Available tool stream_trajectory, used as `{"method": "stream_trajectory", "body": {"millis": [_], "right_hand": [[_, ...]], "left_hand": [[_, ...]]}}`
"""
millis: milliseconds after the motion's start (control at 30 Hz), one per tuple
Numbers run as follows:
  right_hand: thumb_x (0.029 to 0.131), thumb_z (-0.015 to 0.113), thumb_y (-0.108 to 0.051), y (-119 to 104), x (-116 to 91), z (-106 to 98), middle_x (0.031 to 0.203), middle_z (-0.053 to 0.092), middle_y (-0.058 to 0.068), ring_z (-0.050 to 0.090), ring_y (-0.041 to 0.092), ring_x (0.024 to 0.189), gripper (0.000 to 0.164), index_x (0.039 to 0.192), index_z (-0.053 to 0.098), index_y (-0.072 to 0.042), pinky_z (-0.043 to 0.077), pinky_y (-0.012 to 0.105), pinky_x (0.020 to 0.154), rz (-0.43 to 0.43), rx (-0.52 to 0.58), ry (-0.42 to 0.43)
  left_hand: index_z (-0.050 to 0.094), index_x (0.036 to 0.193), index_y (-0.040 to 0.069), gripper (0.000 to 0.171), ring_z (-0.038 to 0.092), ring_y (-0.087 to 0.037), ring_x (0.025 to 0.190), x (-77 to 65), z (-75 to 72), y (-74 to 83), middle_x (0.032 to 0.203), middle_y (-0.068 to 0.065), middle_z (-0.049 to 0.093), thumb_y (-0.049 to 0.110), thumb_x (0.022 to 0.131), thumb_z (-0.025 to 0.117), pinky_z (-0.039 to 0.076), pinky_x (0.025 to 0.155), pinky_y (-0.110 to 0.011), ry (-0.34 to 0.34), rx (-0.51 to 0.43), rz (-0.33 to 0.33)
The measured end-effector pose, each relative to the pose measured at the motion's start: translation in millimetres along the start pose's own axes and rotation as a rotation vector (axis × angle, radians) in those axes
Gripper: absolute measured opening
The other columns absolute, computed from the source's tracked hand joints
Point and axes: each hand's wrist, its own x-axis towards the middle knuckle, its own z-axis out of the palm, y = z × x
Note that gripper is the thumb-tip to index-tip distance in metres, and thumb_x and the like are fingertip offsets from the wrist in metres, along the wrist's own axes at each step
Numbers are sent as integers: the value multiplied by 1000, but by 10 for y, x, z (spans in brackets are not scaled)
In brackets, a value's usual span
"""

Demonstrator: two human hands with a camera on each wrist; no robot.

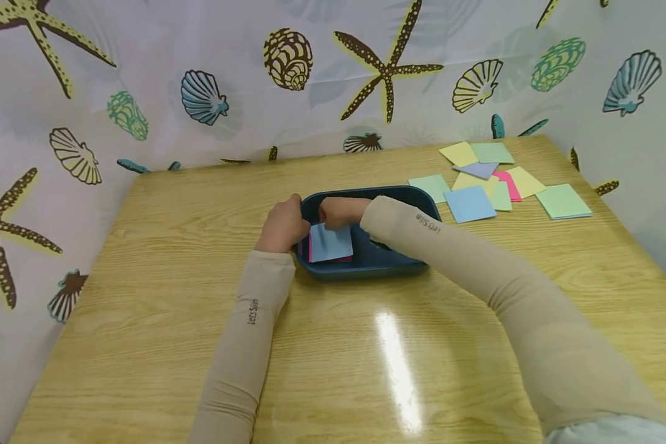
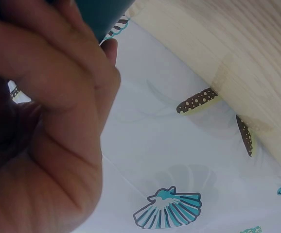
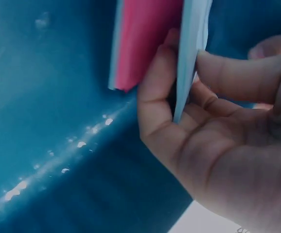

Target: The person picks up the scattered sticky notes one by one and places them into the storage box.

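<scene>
Right hand [image 1: 341,213]: fingers pinch a light-blue paper pad [image 1: 332,243] by its edge
Light-blue paper pad: inside the tub's left end, next to a pink pad [image 3: 145,43]
Left hand [image 1: 283,227]: fingers curled over the tub's left rim
Dark-blue tub [image 1: 366,272]: on the wood-grain bench [image 1: 172,277]
Coloured paper squares [image 1: 470,204]: scattered, some overlapping, right of the tub

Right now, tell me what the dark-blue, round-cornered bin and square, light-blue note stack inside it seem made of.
The bin looks like glossy plastic, given bright highlights inside; the note stack seems matte paper, judging by its thin edge.
</scene>
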Motion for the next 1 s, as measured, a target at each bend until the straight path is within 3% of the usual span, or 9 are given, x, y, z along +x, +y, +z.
{"method": "stream_trajectory", "body": {"millis": [33,100,167,267,333,500,633,800,1000], "right_hand": [[87,56,-11,124,130,55,80,56,3,47,14,65,16,100,64,-4,43,29,59,-21,-2,11],[88,61,-16,135,155,65,87,60,3,52,15,71,20,104,64,-5,46,30,64,11,-1,-14],[90,60,-16,-24,-17,50,103,63,10,57,19,83,28,113,61,0,48,32,72,22,-19,4],[95,57,-13,-467,-486,-83,125,57,18,56,25,106,36,126,54,4,45,35,91,79,-49,-25],[95,57,-15,-486,-515,-65,124,57,18,56,24,106,35,124,53,4,45,33,91,41,-85,9],[96,57,-17,-442,-419,14,122,58,14,58,24,106,35,126,53,0,47,35,90,51,-134,30],[99,50,-12,-609,-570,49,125,57,17,60,26,101,40,137,44,1,48,37,84,109,-164,51],[100,49,-17,-682,-623,97,129,55,20,60,29,102,49,143,36,3,51,40,82,146,-295,127],[97,57,-26,-678,-682,106,120,60,16,60,29,106,41,129,54,-1,51,41,86,158,-422,191]], "left_hand": [[40,140,-3,52,58,-36,105,0,2,3,127,-28,55,5,90,52,50,86,-45,-1,-3,-3],[39,140,-3,52,58,-36,106,1,5,8,127,-27,55,5,90,53,50,85,-44,0,-3,-9],[39,141,-2,52,59,-36,105,4,6,7,128,-27,54,6,91,53,51,82,-43,1,-7,-13],[38,142,-2,54,59,-36,102,-1,-4,8,129,-27,54,6,91,53,52,78,-42,-3,-11,-15],[38,141,-2,53,59,-36,102,-5,-13,9,128,-27,54,5,91,52,51,79,-42,-4,-14,-12],[39,140,-3,53,59,-36,103,-2,-18,14,127,-27,54,5,90,53,51,81,-44,-10,-18,-11],[38,141,-3,53,60,-36,99,6,-23,20,128,-27,53,6,91,53,52,76,-42,-20,-18,-10],[37,142,-3,54,60,-37,97,23,-21,21,128,-28,53,6,91,52,51,73,-41,-22,-15,-6],[39,140,-4,52,59,-36,93,21,-10,17,123,-28,56,5,91,52,50,76,-42,-12,9,-4]]}}
